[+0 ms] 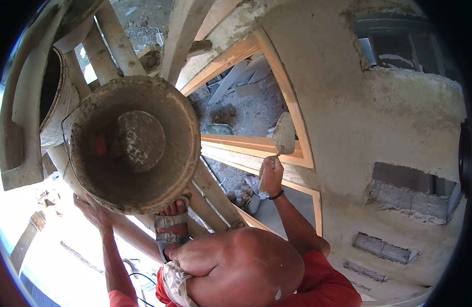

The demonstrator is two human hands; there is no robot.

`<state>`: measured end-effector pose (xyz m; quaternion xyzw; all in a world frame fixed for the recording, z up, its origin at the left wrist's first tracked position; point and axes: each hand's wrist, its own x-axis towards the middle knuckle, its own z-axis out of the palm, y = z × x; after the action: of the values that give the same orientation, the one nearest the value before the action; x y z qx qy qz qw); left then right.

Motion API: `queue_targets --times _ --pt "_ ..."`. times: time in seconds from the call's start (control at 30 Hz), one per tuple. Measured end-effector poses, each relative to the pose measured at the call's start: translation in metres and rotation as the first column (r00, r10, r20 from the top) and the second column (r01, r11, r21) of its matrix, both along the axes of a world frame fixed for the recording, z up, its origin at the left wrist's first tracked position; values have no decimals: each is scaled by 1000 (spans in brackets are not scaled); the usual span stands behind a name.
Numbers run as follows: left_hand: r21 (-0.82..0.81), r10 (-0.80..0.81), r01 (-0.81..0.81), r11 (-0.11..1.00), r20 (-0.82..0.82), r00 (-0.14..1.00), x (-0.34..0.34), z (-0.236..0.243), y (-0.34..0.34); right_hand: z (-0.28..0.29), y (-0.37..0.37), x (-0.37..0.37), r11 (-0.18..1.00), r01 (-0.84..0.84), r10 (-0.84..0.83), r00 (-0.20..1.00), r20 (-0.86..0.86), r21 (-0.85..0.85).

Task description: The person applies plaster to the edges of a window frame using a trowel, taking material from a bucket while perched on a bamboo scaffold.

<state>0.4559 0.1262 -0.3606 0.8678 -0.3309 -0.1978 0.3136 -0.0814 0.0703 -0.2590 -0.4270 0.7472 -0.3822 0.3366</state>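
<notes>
My right hand (271,176) is closed round the handle of a trowel (284,134), whose pale, crusted blade points upward over the timber frame. A large mortar-stained bucket (182,117) stands on wooden planks to the left, its hollow showing a dirty bottom with some residue. Beside the bucket's lower left rim, my left hand (94,212) has its fingers curled, partly hidden, on something I cannot make out. My sandalled foot (172,222) rests on the planks just below the bucket, with my bent knee in the lower middle.
A second bucket (56,130) sits behind at the left among planks (210,197) and an upright beam (177,36). Orange timber frames (292,92) surround openings onto rubble-strewn ground below. A rendered wall (348,128) with several rough openings fills the right.
</notes>
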Motion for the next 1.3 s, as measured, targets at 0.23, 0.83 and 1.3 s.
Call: queue_targets --times 0.23,0.83,1.3 --pt "-19 -41 41 999 -1 999 11 -6 7 -14 -25 -25 997 15 -19 998 -57 -71" --pt "-80 -78 82 993 53 996 4 5 1 -42 -40 -19 971 139 -134 990 37 -195" --pt "-91 -94 99 991 58 994 1 11 -2 -52 -62 5 953 214 -174 966 190 -213"
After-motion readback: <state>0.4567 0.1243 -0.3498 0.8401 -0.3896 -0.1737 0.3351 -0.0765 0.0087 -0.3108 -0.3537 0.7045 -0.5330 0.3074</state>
